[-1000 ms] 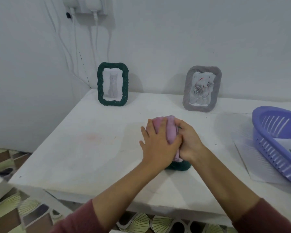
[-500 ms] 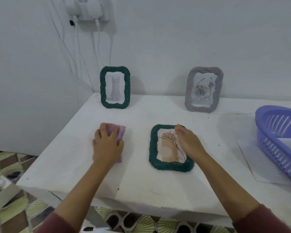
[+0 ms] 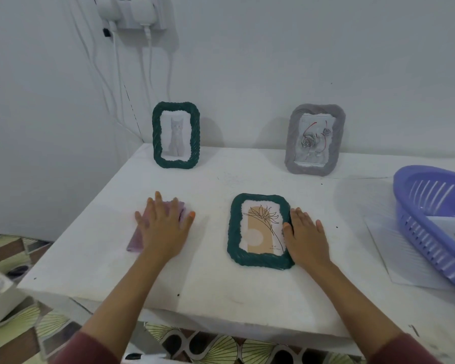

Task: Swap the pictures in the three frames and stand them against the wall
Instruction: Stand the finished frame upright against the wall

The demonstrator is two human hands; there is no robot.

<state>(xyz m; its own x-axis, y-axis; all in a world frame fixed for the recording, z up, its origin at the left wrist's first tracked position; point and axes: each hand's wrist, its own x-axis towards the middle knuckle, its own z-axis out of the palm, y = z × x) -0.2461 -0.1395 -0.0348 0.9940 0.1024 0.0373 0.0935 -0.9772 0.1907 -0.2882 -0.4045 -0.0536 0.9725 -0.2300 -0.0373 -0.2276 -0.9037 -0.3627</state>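
Observation:
A dark green frame [image 3: 234, 232] holding a flower picture lies flat in the middle of the white table [image 3: 216, 290]. My right hand [image 3: 304, 236] rests flat at its right edge, fingers spread, thumb touching the frame. My left hand [image 3: 164, 228] lies flat on a folded pink cloth [image 3: 135, 240] to the left of the frame. Against the back wall stand a green frame with a cat picture [image 3: 176, 135] and a grey frame with a rose picture [image 3: 314, 139].
A purple plastic basket [image 3: 431, 222] sits at the right edge on a sheet of paper [image 3: 394, 258], with a paper inside it. White cables [image 3: 147, 82] hang from a wall socket above the left corner. The table's front edge is near my forearms.
One second ago both hands held the pink cloth over the lying frame. The left hand carried the cloth off to the left and laid it flat; the right hand moved to the frame's right edge.

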